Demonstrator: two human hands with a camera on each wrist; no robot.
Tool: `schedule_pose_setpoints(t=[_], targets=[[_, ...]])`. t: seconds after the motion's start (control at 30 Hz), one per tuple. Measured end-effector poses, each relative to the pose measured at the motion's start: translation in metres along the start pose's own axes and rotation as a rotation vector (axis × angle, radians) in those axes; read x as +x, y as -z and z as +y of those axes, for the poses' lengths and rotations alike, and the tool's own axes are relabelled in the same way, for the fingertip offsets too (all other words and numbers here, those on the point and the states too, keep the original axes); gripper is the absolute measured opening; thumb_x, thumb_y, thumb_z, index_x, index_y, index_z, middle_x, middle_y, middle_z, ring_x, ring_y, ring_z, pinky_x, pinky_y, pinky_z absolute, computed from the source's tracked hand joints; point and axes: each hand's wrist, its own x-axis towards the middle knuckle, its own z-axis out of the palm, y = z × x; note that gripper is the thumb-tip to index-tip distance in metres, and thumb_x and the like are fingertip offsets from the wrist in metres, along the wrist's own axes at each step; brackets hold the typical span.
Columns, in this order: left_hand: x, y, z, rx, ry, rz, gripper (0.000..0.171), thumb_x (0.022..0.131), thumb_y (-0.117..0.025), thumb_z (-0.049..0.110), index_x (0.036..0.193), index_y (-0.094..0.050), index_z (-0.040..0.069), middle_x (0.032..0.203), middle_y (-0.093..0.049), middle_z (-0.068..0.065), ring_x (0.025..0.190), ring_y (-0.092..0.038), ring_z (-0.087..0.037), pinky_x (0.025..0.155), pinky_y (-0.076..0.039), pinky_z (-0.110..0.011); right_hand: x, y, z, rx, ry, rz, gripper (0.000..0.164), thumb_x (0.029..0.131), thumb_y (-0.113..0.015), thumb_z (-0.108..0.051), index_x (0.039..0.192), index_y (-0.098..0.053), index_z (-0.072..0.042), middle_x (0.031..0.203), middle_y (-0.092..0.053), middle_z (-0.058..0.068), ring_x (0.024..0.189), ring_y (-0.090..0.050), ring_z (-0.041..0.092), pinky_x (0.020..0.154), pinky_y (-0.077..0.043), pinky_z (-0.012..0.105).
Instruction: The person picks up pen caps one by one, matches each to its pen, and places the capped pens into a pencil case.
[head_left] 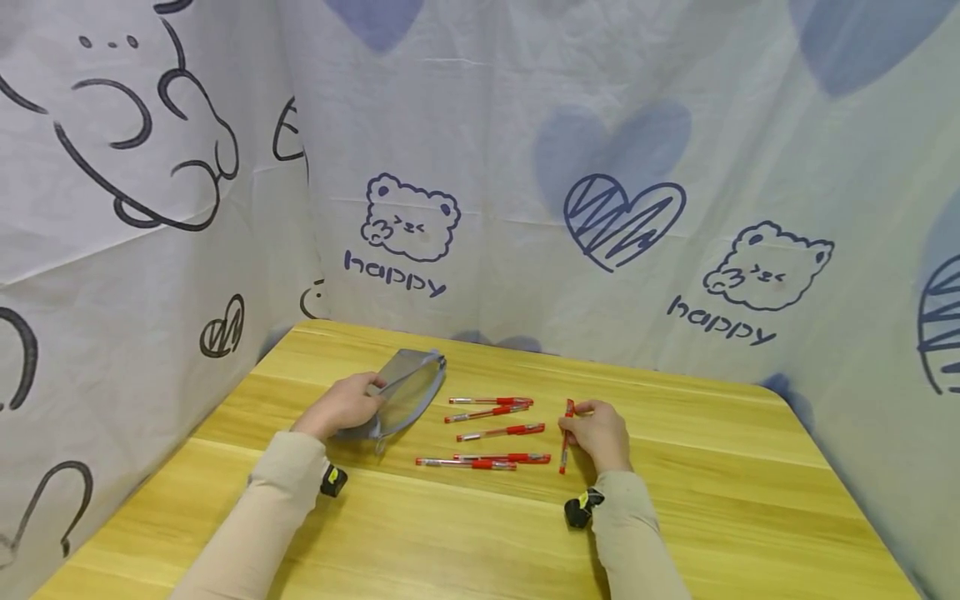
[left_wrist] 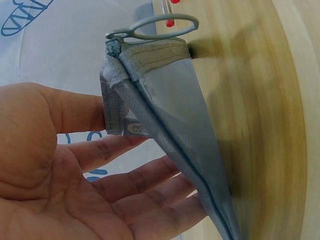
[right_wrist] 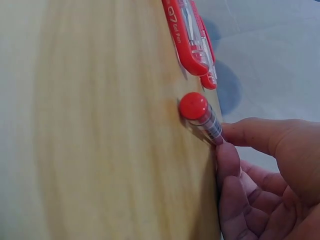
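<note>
My left hand [head_left: 343,407] holds a grey-blue zip pouch [head_left: 407,364] at the left of the table. In the left wrist view, the thumb and index finger pinch a fabric edge of the pouch [left_wrist: 182,100], beside its zip and loop. The other fingers lie behind it. On the right, my right hand [head_left: 602,433] pinches a red gel pen [head_left: 563,460] between thumb and fingers. The right wrist view shows this pen [right_wrist: 194,106] end-on, close to the tabletop. Several similar red pens [head_left: 501,432] lie between the two hands.
The wooden table [head_left: 450,533] stands against a pale printed curtain [head_left: 495,275] at the back and left. Two pens [head_left: 483,462] overlap at the near side of the loose group. A black wrist camera [head_left: 579,510] sits by the right cuff.
</note>
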Motion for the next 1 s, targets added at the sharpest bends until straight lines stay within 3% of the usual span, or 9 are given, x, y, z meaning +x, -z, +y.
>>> schedule_pose_setpoints(t=[0.37,0.63,0.8,1.0], targets=[[-0.0001,-0.0021,-0.0018,-0.016,0.008,-0.011,0.046,0.111,-0.051,0.019,0.152,-0.053,-0.003,0.152,-0.057,-0.030,0.131,-0.062,-0.044,0.103,-0.055,-0.057,-0.0024,0.0010,-0.0013,-0.090,0.027,0.010,0.033,0.092,-0.075,-0.024,0.119,-0.072,-0.004,0.070,-0.074,0.001,0.067,-0.068,0.018,0.070,-0.051,0.036],[-0.0018,0.0015,0.0017,-0.023,0.009,-0.023,0.053,0.110,-0.045,0.015,0.158,-0.044,-0.006,0.162,-0.045,-0.033,0.148,-0.046,-0.051,0.116,-0.045,-0.065,-0.0020,0.0001,-0.0050,-0.176,0.067,-0.016,0.039,0.091,-0.080,-0.026,0.120,-0.068,-0.002,0.081,-0.075,0.007,0.083,-0.070,0.028,0.083,-0.056,0.049],[-0.0020,0.0018,0.0014,-0.036,0.018,-0.021,0.054,0.111,-0.040,0.016,0.161,-0.040,-0.005,0.165,-0.042,-0.032,0.152,-0.041,-0.052,0.121,-0.040,-0.066,-0.0031,0.0004,-0.0080,-0.221,0.053,-0.009,0.034,0.090,-0.080,-0.027,0.114,-0.069,-0.005,0.097,-0.076,0.013,0.086,-0.069,0.030,0.077,-0.055,0.045],[0.0013,0.0011,-0.0003,0.016,-0.017,-0.005,0.055,0.112,-0.037,0.017,0.161,-0.039,-0.007,0.164,-0.042,-0.033,0.153,-0.039,-0.053,0.124,-0.037,-0.065,-0.0024,0.0013,-0.0087,-0.267,0.041,0.004,0.032,0.091,-0.078,-0.035,0.102,-0.070,-0.006,0.092,-0.071,0.011,0.080,-0.066,0.029,0.065,-0.049,0.038]])
